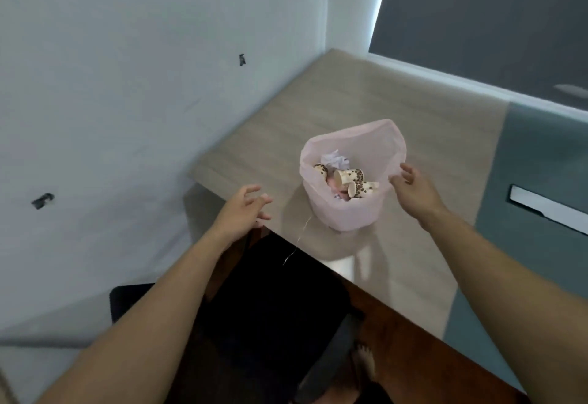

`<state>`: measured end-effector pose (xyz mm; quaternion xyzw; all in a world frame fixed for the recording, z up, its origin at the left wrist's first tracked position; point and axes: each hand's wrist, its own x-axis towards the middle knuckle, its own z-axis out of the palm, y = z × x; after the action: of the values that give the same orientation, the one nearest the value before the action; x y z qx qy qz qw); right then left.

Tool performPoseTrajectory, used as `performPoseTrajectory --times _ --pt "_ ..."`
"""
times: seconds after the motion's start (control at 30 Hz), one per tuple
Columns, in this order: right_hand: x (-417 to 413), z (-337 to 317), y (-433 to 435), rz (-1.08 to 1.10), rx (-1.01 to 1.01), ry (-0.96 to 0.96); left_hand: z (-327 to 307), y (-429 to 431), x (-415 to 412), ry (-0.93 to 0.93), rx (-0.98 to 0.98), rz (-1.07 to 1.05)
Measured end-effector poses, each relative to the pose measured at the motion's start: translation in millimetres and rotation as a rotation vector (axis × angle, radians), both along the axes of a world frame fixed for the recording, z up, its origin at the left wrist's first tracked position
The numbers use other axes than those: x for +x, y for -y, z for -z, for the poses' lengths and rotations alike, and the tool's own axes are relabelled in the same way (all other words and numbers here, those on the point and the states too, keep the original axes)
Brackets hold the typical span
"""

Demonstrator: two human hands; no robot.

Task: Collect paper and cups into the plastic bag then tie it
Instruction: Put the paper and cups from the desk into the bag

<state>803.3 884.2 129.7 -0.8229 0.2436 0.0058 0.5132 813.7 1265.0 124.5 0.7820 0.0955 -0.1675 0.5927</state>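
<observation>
A pale pink plastic bag [343, 212] stands open and upright on the wooden desk [366, 101]. Inside it lie several paper cups [353, 181] with brown spots and a wad of crumpled white paper [334, 159]. My right hand [410, 185] reaches to the bag's right rim, fingers relaxed and spread; whether it touches the plastic I cannot tell. My left hand [245, 209] hovers at the desk's near-left edge, apart from the bag, fingers loosely spread and holding nothing.
A black chair [270, 308] stands below the desk's front edge. A thin thread [297, 241] hangs over that edge. White wall on the left, a dark window blind [493, 21] behind the desk, and a teal panel [541, 165] with a white handle to the right.
</observation>
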Motion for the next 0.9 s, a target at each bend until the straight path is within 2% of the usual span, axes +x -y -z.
performPoseTrajectory --times 0.1,0.23,0.3,0.43,0.57,0.63,0.7,0.83,0.9 --pt "-55 -3 -48 -0.017 -0.019 -0.028 -9 -56 -30 0.048 0.162 0.229" --pt "-107 0 -119 -0.099 -0.016 -0.071 -19 -144 -57 0.189 0.511 0.538" --pt "-130 7 -157 -0.177 -0.021 -0.102 -19 -183 -69 0.201 0.659 0.671" --pt "-166 30 -234 -0.288 0.004 -0.165 -10 -243 -91 0.079 0.851 0.922" --pt "-202 48 -312 -0.424 0.024 -0.242 10 -272 -118 -0.174 0.976 1.13" --pt "-221 53 -348 -0.489 0.033 -0.285 30 -285 -131 -0.248 1.083 1.175" --pt "-237 59 -379 -0.56 0.039 -0.342 56 -299 -141 -0.243 1.158 1.181" --pt "-266 76 -432 -0.695 0.021 -0.513 99 -303 -164 -0.072 1.172 1.076" --pt "-281 91 -450 -0.727 -0.093 -0.564 105 -296 -171 -0.007 1.166 1.003"
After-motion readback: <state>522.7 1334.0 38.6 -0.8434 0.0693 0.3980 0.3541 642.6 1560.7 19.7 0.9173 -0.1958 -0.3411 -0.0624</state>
